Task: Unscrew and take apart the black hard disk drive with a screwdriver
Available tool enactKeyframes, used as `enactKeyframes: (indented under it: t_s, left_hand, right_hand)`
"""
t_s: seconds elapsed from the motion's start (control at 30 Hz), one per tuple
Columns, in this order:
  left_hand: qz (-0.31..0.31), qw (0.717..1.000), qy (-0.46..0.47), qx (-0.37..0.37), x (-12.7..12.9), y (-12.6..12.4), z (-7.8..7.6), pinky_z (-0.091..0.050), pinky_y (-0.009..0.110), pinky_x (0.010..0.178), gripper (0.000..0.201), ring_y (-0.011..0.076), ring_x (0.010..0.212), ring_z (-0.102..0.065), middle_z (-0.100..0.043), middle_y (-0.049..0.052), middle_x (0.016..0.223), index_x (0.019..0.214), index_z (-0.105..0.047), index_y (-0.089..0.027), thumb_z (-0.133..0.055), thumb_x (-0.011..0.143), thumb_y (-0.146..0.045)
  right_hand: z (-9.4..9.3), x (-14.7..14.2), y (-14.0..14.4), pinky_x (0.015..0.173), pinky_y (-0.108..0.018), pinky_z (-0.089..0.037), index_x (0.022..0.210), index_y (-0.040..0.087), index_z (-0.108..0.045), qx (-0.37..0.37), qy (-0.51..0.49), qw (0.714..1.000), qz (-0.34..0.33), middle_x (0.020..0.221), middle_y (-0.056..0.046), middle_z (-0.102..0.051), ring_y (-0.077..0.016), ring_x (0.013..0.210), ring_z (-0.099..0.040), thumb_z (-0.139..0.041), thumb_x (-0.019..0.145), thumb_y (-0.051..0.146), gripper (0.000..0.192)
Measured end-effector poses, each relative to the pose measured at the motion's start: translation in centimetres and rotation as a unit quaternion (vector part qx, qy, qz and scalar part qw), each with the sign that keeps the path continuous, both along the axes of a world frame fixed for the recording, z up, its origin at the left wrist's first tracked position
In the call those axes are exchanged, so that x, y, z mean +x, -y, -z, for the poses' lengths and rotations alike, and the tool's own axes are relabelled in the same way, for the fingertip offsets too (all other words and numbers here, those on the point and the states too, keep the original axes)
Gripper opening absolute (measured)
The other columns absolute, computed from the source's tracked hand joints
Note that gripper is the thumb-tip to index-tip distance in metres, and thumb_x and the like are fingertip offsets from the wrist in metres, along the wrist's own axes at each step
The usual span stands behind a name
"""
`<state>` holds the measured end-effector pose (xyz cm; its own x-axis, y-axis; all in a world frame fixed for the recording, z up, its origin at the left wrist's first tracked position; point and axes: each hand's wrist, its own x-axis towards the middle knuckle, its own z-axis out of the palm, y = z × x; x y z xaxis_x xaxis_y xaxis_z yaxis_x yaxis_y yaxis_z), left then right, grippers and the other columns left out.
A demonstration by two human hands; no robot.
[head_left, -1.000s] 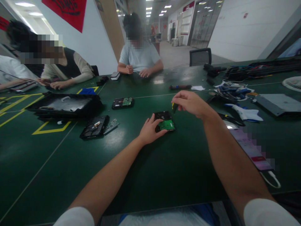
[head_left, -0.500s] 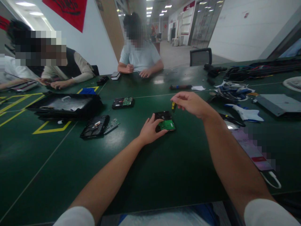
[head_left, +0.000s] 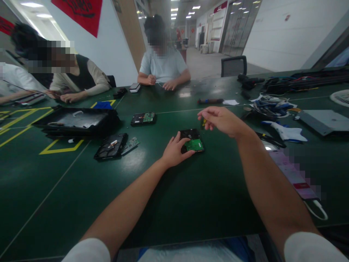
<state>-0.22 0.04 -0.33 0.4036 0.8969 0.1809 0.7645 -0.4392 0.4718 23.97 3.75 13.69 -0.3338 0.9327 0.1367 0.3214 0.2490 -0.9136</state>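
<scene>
Drive: black hard drive with a green circuit board face-up point(head_left: 192, 142), flat on the dark green table point(head_left: 191, 196), mid-table right in front of the person.
Left hand point(head_left: 174, 151): fingers spread, pressing the drive's near-left edge.
Right hand point(head_left: 222, 119): fingers pinched narrow on a small yellow-and-black screwdriver point(head_left: 203, 123), tip just over the drive's far corner.
Risk: looks like the tip could skid off a screw and gouge the board if the drive slides.
Change: right hand has curled slightly tighter, screwdriver less visible; drive hasn't budged.
Around: another opened black drive point(head_left: 111, 146) well to the left.
</scene>
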Motion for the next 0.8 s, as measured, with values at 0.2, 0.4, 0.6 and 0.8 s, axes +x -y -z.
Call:
enactKeyframes:
  t_s: [0.2,0.4,0.6,0.8]
  left_hand:
    - [0.001,1.0,-0.001,0.004,0.0,0.01,0.18,-0.025,0.059,0.134,0.071,0.0366,0.169,-0.02,-0.034,0.018,0.177,0.152,-0.059,-0.027,-0.064,0.096,-0.07]
    - [0.002,1.0,-0.004,0.01,0.03,-0.09,0.32,-0.024,0.059,0.135,0.069,0.0343,0.169,-0.021,-0.039,0.016,0.175,0.152,-0.059,-0.028,-0.065,0.096,-0.069]
    - [0.001,1.0,-0.002,0.007,-0.1,-0.09,0.35,-0.023,0.059,0.135,0.071,0.0351,0.169,-0.018,-0.037,0.016,0.176,0.152,-0.059,-0.028,-0.063,0.096,-0.072]
    - [0.001,1.0,-0.003,0.007,-0.08,-0.09,0.44,-0.025,0.059,0.135,0.073,0.0371,0.169,-0.019,-0.033,0.017,0.178,0.154,-0.058,-0.028,-0.062,0.097,-0.072]
  right_hand:
    - [0.35,0.09,-0.4,0.051,-0.024,-0.042,0.092,0.021,-0.075,0.012,0.029,0.999,0.04,0.069,0.0,-0.067,-0.0121,0.059,-0.057,-0.078,0.098,0.041,0.021]
    - [0.35,-0.25,-0.32,0.049,-0.025,-0.043,0.09,0.02,-0.071,-0.013,0.011,0.999,0.046,0.082,-0.005,-0.076,-0.0129,0.059,-0.063,-0.079,0.097,0.04,0.022]
    - [0.16,-0.16,-0.31,0.051,-0.025,-0.044,0.093,0.021,-0.076,-0.019,0.006,0.999,0.032,0.085,-0.004,-0.075,-0.0114,0.059,-0.061,-0.075,0.099,0.038,0.018]
    - [0.55,0.27,-0.46,0.05,-0.024,-0.042,0.101,0.023,-0.079,0.012,0.048,0.998,0.024,0.068,0.0,-0.068,-0.0133,0.059,-0.059,-0.082,0.091,0.035,0.016]
